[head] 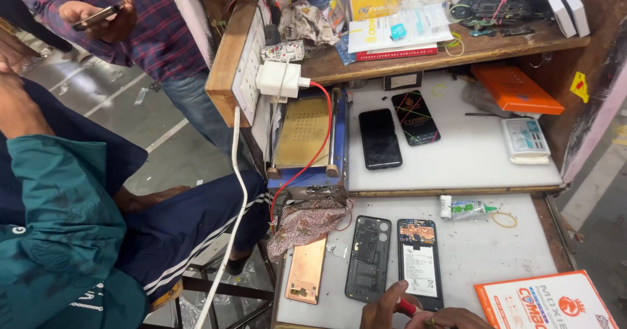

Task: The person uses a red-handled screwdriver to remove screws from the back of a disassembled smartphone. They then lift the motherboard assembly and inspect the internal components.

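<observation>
Two hands meet at the near edge of the white worktop (496,250), just below the opened phone (420,262). Our left hand (385,309) and right hand (450,318) pinch a red-handled tool (409,307) between them. Left of the opened phone lies a black back frame (368,257), then a copper plate (307,270). Right of it sits a glue tube (465,207).
</observation>
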